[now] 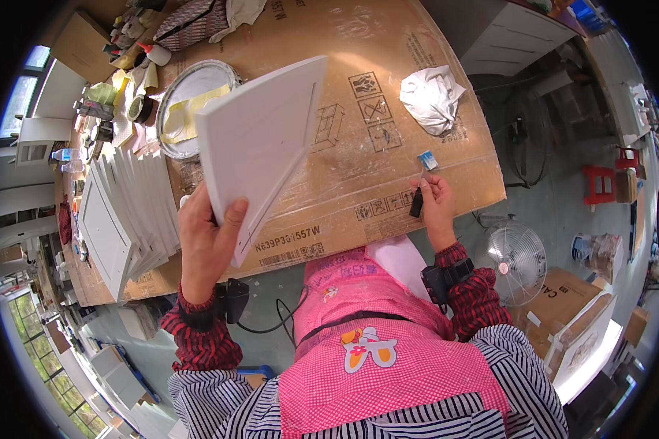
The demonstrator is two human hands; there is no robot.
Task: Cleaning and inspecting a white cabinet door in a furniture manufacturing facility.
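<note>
My left hand (211,238) grips a white angular panel (260,128) by its lower edge, thumb on the face and fingers behind. The panel is tilted up above the cardboard-covered table. A narrow slot runs along its right side. My right hand (436,205) is closed on a small black-handled tool (417,204) near the table's front right edge. Just beyond those fingertips lies a small blue-and-white piece (427,160); whether the tool touches it I cannot tell. A crumpled white cloth (432,99) rests farther back.
Several similar white panels (113,219) lean in a row at the table's left. Behind them are a round pale lid (190,88) with a yellow cloth and a white bottle with a red tip (156,53). Right of the table stand a fan (514,262) and a red stool (599,184).
</note>
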